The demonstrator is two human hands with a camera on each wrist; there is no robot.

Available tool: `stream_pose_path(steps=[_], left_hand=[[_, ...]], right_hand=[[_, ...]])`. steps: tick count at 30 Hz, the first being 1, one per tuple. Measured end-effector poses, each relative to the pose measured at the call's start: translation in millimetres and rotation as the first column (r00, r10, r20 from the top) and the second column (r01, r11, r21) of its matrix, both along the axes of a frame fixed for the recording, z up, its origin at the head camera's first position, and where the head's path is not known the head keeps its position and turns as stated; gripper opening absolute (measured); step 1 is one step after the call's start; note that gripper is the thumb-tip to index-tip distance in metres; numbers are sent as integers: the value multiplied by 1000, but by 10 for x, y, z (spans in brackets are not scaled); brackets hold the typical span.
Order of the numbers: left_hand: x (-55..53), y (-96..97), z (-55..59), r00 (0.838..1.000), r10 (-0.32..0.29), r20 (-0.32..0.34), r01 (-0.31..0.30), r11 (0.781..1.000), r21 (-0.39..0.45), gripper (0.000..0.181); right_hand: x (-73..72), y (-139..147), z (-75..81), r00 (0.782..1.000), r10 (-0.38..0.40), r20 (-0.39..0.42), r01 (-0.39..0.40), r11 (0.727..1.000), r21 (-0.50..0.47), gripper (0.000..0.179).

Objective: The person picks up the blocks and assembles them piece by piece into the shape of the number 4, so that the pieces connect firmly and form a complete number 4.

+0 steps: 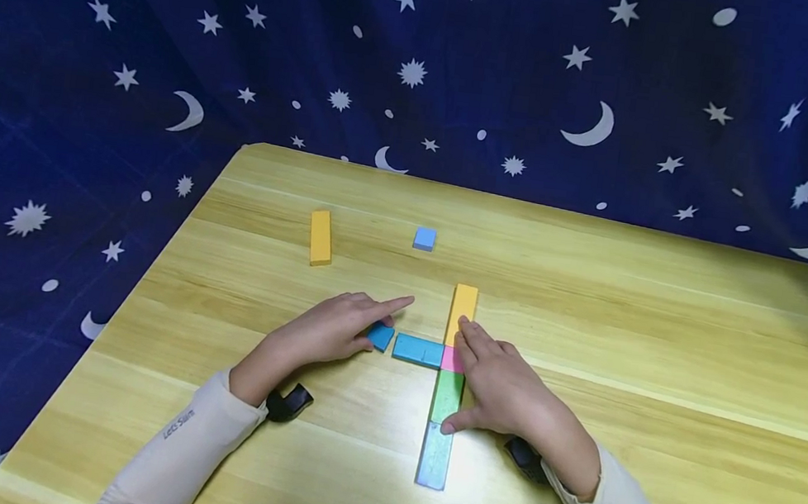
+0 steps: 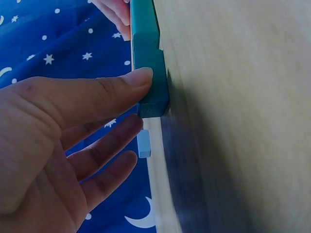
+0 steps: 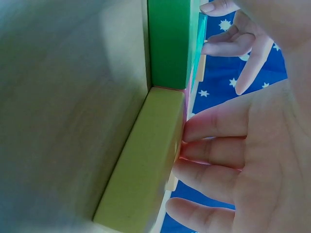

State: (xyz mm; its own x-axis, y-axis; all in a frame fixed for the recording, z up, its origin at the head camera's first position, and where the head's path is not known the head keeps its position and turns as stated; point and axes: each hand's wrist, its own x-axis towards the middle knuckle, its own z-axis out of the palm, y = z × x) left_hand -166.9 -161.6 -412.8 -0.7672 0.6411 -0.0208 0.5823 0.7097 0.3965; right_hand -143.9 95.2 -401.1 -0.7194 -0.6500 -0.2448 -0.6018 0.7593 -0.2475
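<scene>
My left hand (image 1: 326, 328) pinches a short blue block (image 1: 381, 337) between thumb and finger, index finger stretched out. In the left wrist view the thumb lies on this block (image 2: 154, 99), which overlaps the end of the blue bar. That longer blue bar (image 1: 418, 351) meets a column of blocks at its pink block (image 1: 452, 359). The column has an orange block (image 1: 464, 302) at the far end, then pink, green (image 1: 446, 397) and light blue (image 1: 433, 459). My right hand (image 1: 504, 388) rests along the column, fingers straight over orange and pink, thumb near the green and light blue joint.
Farther back on the wooden table (image 1: 664, 332) lie a separate orange block (image 1: 321, 238) and a small blue block (image 1: 424, 238). A dark blue curtain (image 1: 500, 63) with stars and moons hangs behind the table's far edge and along its left side.
</scene>
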Motion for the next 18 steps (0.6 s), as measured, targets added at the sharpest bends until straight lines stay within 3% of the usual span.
stream_pose_path(steps=[18], left_hand=[[10, -5, 2, 1000, -8, -21, 7, 1000, -27, 72]], right_hand=[[5, -2, -4, 1000, 3, -8, -3, 1000, -3, 109]])
